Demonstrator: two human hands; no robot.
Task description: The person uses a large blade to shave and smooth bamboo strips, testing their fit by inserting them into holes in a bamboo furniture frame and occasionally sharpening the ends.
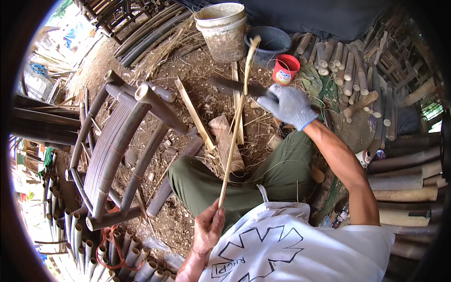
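My bare left hand (209,227) is closed round the lower end of a long, narrow bamboo strip (232,157). The strip slants up and away from my lap. In my gloved right hand (287,104) is a dark-bladed knife (239,86), its handle hidden in my grip. The blade lies across the strip near its upper part, where the bamboo bends and looks split. Beneath the strip, a wooden block (226,141) rests on the ground between my knees. Two wider split bamboo pieces lie near it, one a pale slat (195,115) to its left.
A bamboo chair frame (117,141) stands at my left. Ahead are a dirty white bucket (221,33), a dark basin (268,43) and a red container (285,69). Cut bamboo poles (404,178) are stacked along the right, and more poles (134,256) stand at the lower left. Shavings litter the ground.
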